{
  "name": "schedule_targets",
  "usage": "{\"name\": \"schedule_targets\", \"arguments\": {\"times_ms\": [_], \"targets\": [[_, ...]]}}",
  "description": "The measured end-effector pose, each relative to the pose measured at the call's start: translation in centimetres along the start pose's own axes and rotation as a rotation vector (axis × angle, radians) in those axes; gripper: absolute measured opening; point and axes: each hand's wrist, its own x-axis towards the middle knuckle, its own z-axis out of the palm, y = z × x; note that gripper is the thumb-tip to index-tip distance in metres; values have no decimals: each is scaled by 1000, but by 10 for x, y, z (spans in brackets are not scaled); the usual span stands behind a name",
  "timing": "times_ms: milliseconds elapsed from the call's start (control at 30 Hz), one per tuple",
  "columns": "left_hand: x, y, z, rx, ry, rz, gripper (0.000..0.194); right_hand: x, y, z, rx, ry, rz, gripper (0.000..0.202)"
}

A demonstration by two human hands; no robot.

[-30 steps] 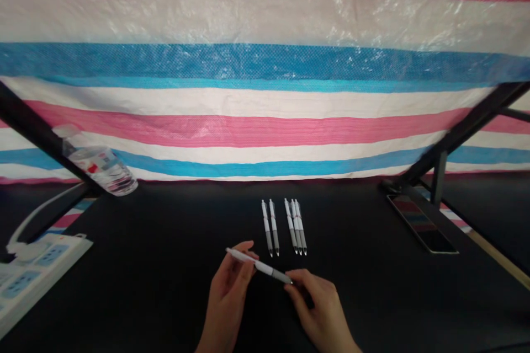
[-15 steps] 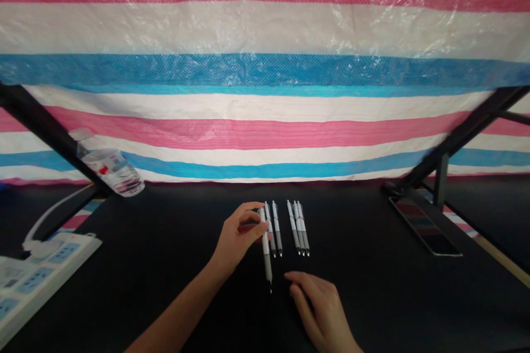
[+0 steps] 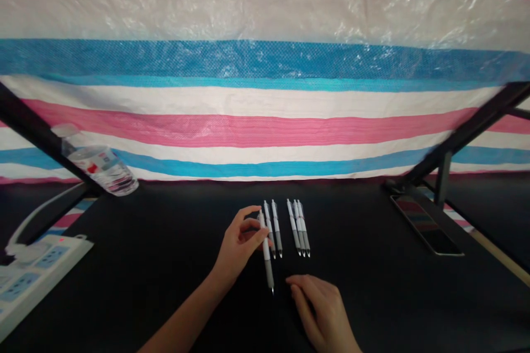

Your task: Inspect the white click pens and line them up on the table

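A white and grey click pen (image 3: 266,252) is pinched between the thumb and fingers of my left hand (image 3: 245,236), its tip pointing down toward me. My left index finger reaches the pen's top end. Just right of it, two similar pens (image 3: 271,229) (image 3: 277,229) lie side by side on the black table (image 3: 182,265). Farther right is a close group of several more pens (image 3: 298,229), tips toward me. Below these rests my right hand (image 3: 321,306), loosely closed with its fingers curled together and nothing visible in it.
A phone (image 3: 426,225) lies on the right side. At the left are a white power strip (image 3: 37,276) with a plugged cable and a tilted clear plastic bottle (image 3: 103,168). Black slanted bars (image 3: 459,135) flank the table, and a striped sheet (image 3: 265,99) hangs behind.
The view has tilted and shifted slightly. My left hand still holds the pen, with the index finger slightly lower at its top end. My right hand stays almost where it was.
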Motion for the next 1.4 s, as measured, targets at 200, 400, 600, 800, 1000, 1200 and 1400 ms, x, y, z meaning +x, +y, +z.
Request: {"name": "schedule_targets", "arguments": {"times_ms": [200, 400, 600, 800, 1000, 1200, 1400], "targets": [[2, -6, -3, -3, 18, 11, 46, 0, 1, 0, -10, -24, -9, 23], [4, -6, -6, 17, 5, 25, 44, -1, 0, -1, -16, -23, -2, 22], [13, -8, -10, 46, 47, 56, 56, -1, 0, -1, -16, -36, 1, 22], [36, -23, -21, 356, 128, 189, 56, -1, 1, 2, 1, -23, -25, 22], [38, -35, -29, 484, 105, 180, 53, 1, 4, 3, -99, 68, -54, 20], [23, -34, -27, 572, -53, 224, 32, 5, 22, 15, -520, -3, -193, 59], [13, -30, -19, 722, -176, 359, 20, -2, 34, 21, -639, -94, -150, 65]]}}
